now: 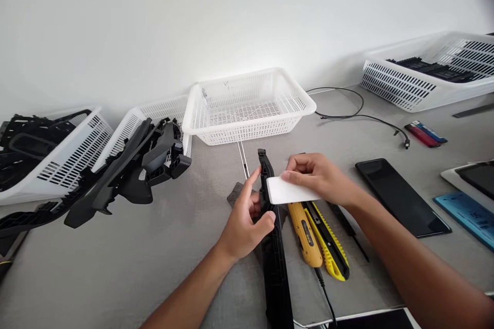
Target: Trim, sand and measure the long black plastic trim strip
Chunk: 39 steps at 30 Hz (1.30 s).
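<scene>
My left hand grips a long black plastic trim piece, thumb on its near side and fingers round the far side. The piece stands lengthwise in front of me, its narrow end pointing away. In my right hand is a flat white rectangular block, pinched between thumb and fingers. The block's left edge is at the trim piece; whether it touches is hard to tell. Below the block lie a yellow-orange corded tool and a yellow utility knife. A thin black tool lies to their right.
A white basket stands at the back middle. Left, two baskets hold black plastic parts, some overhanging. Another basket with black parts is back right. A black phone, lighters, a cable and a blue item lie right.
</scene>
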Tool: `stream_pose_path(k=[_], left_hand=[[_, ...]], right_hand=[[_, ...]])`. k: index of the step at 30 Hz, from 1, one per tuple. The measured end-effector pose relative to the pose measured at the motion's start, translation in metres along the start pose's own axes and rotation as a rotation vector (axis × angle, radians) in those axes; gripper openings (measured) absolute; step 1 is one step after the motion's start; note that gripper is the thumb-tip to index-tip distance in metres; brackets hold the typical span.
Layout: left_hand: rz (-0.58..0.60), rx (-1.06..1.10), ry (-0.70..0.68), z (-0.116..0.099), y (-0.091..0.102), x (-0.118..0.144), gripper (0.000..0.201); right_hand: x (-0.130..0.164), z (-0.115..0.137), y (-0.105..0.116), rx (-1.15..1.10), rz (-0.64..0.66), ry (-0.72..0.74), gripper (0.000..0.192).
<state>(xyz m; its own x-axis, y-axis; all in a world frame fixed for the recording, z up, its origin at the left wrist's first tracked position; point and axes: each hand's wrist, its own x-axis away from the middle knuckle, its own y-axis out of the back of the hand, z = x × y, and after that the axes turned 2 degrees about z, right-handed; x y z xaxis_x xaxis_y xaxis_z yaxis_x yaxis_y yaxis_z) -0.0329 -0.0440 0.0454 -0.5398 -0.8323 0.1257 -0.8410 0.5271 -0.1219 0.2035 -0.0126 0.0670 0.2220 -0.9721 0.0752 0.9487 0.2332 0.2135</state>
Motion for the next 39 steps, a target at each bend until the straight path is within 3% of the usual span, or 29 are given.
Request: stream_pose_path(k=[3, 4, 7, 8, 11, 13, 18, 23, 30, 36, 37, 39], left_hand=[[-0.014, 0.020, -0.001, 0.001, 0.000, 0.000, 0.100], [-0.018, 0.019, -0.003, 0.001, 0.000, 0.000, 0.100], [-0.032, -0.008, -0.007, 0.001, 0.000, 0.000, 0.099], [-0.038, -0.011, -0.006, 0.002, 0.000, 0.000, 0.099], [-0.045, -0.003, 0.006, 0.003, 0.001, 0.000, 0.101], [-0.045, -0.013, 0.012, 0.004, 0.001, -0.001, 0.104], [-0.048, -0.022, 0.022, 0.007, 0.001, -0.001, 0.109], [-0.064, 0.019, 0.027, 0.003, 0.002, -0.003, 0.112], [-0.101, 0.031, -0.010, 0.002, 0.007, -0.007, 0.113], [-0.092, 0.014, 0.003, 0.007, 0.005, -0.004, 0.114], [-0.093, 0.014, 0.005, 0.006, 0.005, -0.004, 0.113], [-0.093, 0.008, 0.010, 0.003, 0.005, -0.004, 0.110]], right_hand=[[0.000, 0.000, -0.004, 0.017, -0.129, 0.062, 0.059], [0.000, 0.000, -0.005, 0.019, -0.120, 0.070, 0.059], [0.001, 0.000, -0.004, 0.025, 0.068, 0.048, 0.057], [0.000, 0.000, -0.003, 0.030, 0.077, 0.047, 0.057], [0.000, -0.002, -0.006, 0.041, -0.096, 0.073, 0.056], [0.000, -0.002, -0.011, 0.052, -0.139, 0.098, 0.054], [0.001, 0.001, -0.014, 0.072, 0.074, 0.108, 0.052], [0.001, 0.001, 0.003, 0.105, -0.131, 0.054, 0.053], [0.001, 0.003, -0.007, -0.091, -0.158, 0.031, 0.058], [0.000, 0.003, -0.015, 0.030, 0.030, 0.039, 0.055], [0.000, 0.002, -0.013, 0.072, -0.016, 0.028, 0.057], [0.000, 0.000, -0.004, 0.128, -0.242, -0.004, 0.059]])
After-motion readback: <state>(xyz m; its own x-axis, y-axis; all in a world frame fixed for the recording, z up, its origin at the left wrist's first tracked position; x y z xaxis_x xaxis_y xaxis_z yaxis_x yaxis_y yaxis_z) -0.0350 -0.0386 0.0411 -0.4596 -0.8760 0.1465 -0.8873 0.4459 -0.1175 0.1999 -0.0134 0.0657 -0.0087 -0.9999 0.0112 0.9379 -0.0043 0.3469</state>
